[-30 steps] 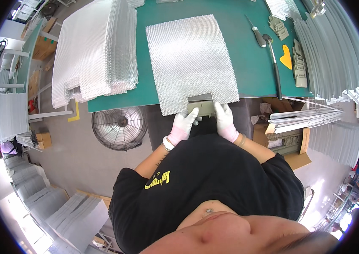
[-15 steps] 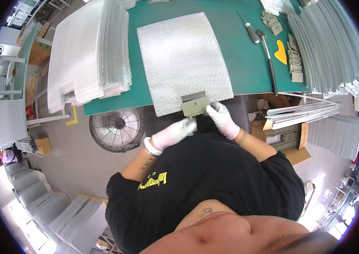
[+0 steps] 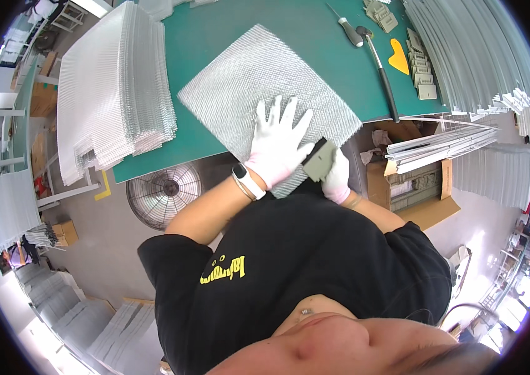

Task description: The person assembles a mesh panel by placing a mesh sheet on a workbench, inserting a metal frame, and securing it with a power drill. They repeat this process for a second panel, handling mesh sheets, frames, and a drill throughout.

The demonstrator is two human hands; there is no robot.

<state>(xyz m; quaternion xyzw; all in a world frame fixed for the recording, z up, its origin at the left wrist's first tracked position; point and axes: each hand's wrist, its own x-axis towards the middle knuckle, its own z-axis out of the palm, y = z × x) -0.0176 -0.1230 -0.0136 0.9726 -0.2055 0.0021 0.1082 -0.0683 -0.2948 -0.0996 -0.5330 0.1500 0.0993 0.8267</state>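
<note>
A silvery metal mesh sheet point(image 3: 240, 78) lies slantwise on the green table point(image 3: 208, 28), one corner pointing toward my body and past the table's front edge. My left hand point(image 3: 277, 145), in a white glove, rests flat on the mesh with its fingers spread. An olive-grey plate point(image 3: 320, 164) sits at the sheet's lower right edge, where a dark gap shows beside it. My gloved right hand point(image 3: 338, 177) grips the plate by its right side; some of those fingers are hidden.
At left stands a stack of mesh sheets point(image 3: 111, 81). Toward the right lie a screwdriver point(image 3: 350, 32), a hammer point(image 3: 382, 75), a yellow scraper point(image 3: 398, 57), small olive plates point(image 3: 424, 78) and long metal strips point(image 3: 477, 56). Below the table are a fan point(image 3: 165, 192) and a cardboard box point(image 3: 424, 212).
The mesh sheet has turned counterclockwise, carrying the plate from the near edge toward the right. My left hand has moved up from near the plate and spread flat on the mesh.
</note>
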